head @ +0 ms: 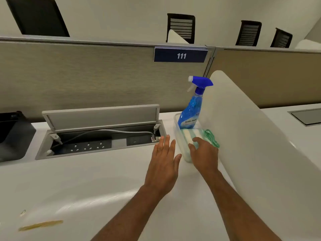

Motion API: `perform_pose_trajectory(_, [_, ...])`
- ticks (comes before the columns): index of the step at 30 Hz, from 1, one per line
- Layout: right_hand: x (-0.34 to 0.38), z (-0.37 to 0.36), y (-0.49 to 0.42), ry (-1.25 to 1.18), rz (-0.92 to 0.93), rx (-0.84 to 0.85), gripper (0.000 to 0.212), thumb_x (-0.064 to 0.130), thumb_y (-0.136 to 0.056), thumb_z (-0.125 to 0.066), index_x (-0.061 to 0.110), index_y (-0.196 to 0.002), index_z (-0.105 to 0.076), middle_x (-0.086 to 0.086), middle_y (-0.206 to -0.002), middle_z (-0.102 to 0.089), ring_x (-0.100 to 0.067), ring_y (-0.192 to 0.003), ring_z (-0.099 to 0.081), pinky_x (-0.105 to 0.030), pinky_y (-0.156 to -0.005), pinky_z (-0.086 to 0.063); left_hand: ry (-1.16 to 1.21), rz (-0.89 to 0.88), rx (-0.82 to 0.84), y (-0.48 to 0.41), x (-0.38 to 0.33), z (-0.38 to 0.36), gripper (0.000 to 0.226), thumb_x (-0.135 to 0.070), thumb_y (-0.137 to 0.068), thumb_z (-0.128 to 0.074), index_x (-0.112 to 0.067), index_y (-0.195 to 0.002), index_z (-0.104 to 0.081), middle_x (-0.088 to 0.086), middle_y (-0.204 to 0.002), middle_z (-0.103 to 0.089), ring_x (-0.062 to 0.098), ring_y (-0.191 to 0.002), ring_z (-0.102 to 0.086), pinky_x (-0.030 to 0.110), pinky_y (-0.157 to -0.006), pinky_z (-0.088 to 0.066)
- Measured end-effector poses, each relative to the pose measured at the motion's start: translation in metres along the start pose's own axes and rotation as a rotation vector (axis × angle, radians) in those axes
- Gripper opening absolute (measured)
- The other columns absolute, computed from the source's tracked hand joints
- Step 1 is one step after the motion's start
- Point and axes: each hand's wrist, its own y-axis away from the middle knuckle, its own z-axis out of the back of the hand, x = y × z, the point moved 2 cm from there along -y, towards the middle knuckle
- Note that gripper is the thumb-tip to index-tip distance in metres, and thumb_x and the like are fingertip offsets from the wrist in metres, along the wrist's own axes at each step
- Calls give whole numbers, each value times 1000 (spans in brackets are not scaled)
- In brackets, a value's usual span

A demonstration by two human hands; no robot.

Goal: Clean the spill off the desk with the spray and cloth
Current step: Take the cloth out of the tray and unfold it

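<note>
At the right rear of the white table (pixel 107 180), a clear plastic tub (pixel 178 136) is sitting against a curved white divider (pixel 251 136). Inside the tub a blue spray bottle (pixel 192 108) is standing upright at the far end, its white nozzle pointing left, and a folded cloth (pixel 189 134) with pale green and white stripes is lying at the near end. A green cord (pixel 212 138) is draping over the tub's right edge beside the cloth.

The right hand (pixel 204 153) is reaching over the near end of the tub, its fingers curled and spread, the fingertips (pixel 195 140) touching or just above the cloth; whether it is gripping the cloth cannot be told. The left hand (pixel 164 157) is hovering flat just left of the tub, fingers extended and slightly apart, holding nothing.

A yellowish-brown spill (pixel 40 225) is lying as a long streak near the front left edge of the table, well apart from both hands, with a smaller smear (pixel 22 213) just above it.

Left of the tub, a cable hatch (pixel 100 136) is standing with its lid (pixel 102 117) raised, showing power sockets and a grey cable (pixel 104 132). A partition panel (pixel 78 75) behind it is carrying a blue plate (pixel 180 55) marked 111.
</note>
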Motion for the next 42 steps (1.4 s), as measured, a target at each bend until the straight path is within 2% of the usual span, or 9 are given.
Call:
perform_pose_trajectory(9, [-2,-8,-35,307,-157,190,41,49,-88,-67,20,-118,-64,-2,-116,-67,-23,-112,-60,-38,-97,-42,-31,-7,10,-4,5,-1,62,-63,-95,-8,-42,-148,17,-26,-147,39,-4,-136,41,15,-107,29])
perform_pose_trajectory(17, [-3,-17,-46,365,-231,214,40,38,-86,-69,16,-118,-59,-5,-120,-63,-25,-118,-55,-43,-102,-39,-4,2,-1,-1,6,-3,60,-64,-94,-8,-46,-145,20,-28,-147,40,-4,-138,39,15,-106,29])
perform_pose_trajectory(22, [-2,-17,-46,338,-234,173,34,35,-86,-69,15,-112,-61,-4,-109,-68,-24,-109,-61,-40,-96,-43,23,2,15,-1,3,-5,60,-63,-94,-8,-47,-144,20,-26,-148,38,-2,-141,35,16,-110,26])
perform_pose_trajectory(27, [-5,-16,-43,128,-238,77,23,28,-88,-69,8,-99,-67,-2,-82,-58,-20,-80,-57,-35,-78,-49,71,18,52,-3,-3,-8,61,-62,-94,-10,-46,-147,15,-29,-149,34,-5,-141,31,16,-111,24])
perform_pose_trajectory(30, [-7,-10,-42,-38,-251,42,18,22,-90,-62,5,-95,-67,-4,-81,-60,-22,-75,-56,-30,-65,-44,179,42,73,-6,-7,-10,61,-55,-103,-20,-38,-159,-4,-23,-162,13,0,-150,18,21,-118,11])
perform_pose_trajectory(34, [-9,7,-44,-252,-275,14,15,16,-85,-55,6,-87,-66,-10,-87,-69,-29,-78,-62,-34,-66,-48,369,68,82,-10,-18,-9,51,-44,-108,-28,-33,-158,-24,-12,-171,-15,1,-155,1,22,-121,-2])
perform_pose_trajectory(37, [-10,21,-45,-391,-291,-17,11,14,-84,-57,8,-82,-66,-9,-86,-70,-27,-79,-63,-36,-69,-53,458,71,92,-14,-28,-9,50,-44,-108,-30,-33,-157,-30,-12,-170,-20,-4,-152,-1,24,-122,-7])
perform_pose_trajectory(39, [-11,28,-42,-482,-312,-19,10,13,-86,-59,7,-85,-67,-10,-89,-70,-25,-79,-63,-35,-67,-53,541,88,94,-18,-33,-9,48,-42,-109,-31,-30,-155,-35,-8,-169,-24,3,-156,-5,29,-125,-12])
perform_pose_trajectory(42, [-10,34,-35,-628,-351,27,10,11,-86,-60,6,-89,-68,-12,-93,-70,-32,-88,-66,-46,-76,-60,634,143,119,-23,-42,-8,50,-41,-109,-33,-25,-156,-36,-3,-170,-24,9,-158,-6,33,-127,-13])
